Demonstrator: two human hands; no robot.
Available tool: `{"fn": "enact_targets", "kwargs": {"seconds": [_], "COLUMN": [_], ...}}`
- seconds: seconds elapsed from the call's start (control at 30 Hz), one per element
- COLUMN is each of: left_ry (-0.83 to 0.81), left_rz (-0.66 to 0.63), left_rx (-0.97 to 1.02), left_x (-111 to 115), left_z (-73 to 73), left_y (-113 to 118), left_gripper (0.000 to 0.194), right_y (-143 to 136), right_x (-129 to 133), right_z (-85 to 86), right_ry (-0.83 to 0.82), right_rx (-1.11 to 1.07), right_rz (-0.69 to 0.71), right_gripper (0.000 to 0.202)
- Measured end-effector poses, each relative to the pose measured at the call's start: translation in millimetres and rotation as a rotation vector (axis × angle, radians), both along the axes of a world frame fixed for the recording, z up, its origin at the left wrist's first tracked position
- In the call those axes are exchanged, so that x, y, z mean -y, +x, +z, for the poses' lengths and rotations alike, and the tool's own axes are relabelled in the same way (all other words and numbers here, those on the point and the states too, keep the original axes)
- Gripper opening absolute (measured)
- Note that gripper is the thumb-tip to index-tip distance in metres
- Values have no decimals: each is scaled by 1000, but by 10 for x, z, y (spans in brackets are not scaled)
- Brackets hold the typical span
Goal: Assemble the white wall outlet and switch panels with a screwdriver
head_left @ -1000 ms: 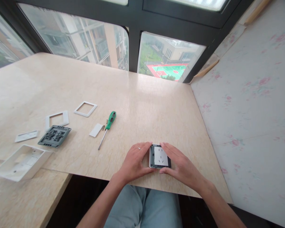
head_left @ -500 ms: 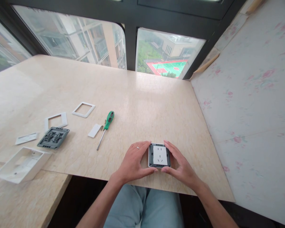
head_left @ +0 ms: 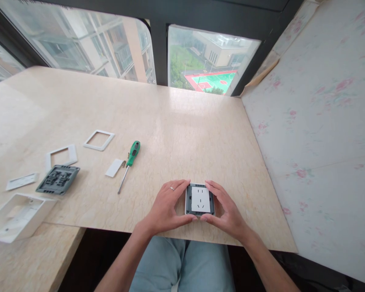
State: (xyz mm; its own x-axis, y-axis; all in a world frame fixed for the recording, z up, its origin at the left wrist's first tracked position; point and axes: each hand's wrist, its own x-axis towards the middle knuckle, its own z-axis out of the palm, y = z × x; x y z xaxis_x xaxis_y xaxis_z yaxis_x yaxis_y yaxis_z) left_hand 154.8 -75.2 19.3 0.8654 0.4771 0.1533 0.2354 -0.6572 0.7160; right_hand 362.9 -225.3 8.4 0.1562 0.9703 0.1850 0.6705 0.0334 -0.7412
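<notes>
Near the front edge of the pale marbled surface, a socket unit with a white slotted face and dark grey surround, face up; left hand grips its left side, right hand grips its right side; both hands curved around it, fingers at far corners, thumbs along near edge, thumb tips close together; ring on left hand.

Left of the hands, green-handled screwdriver, handle toward window, tip toward the person; small screws beside it, next to a small white plate; farther left, a white square frame lying flat; another white frame partly covered by a dark grey module, its moulded side up; left of that, a white strip; nearest the person at far left, an open white box; windows behind; flowered wall at right.
</notes>
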Motion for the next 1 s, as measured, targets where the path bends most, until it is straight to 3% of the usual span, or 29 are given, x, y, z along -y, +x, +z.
{"fn": "enact_targets", "kwargs": {"seconds": [0.37, 0.67, 1.0], "left_ry": [-117, -158, -165], "left_rz": [-67, -67, -47], "left_rx": [-35, -40, -54], "left_x": [-80, -106, -99], "left_z": [51, 10, 38], "left_y": [-69, -64, -63], "left_gripper": [92, 96, 94], "right_y": [-31, -60, -63], "right_x": [-10, -42, -62], "right_z": [34, 102, 146], "right_ry": [53, -12, -99], "right_rx": [20, -118, -99], "right_rz": [7, -21, 0], "right_gripper": [76, 69, 70]}}
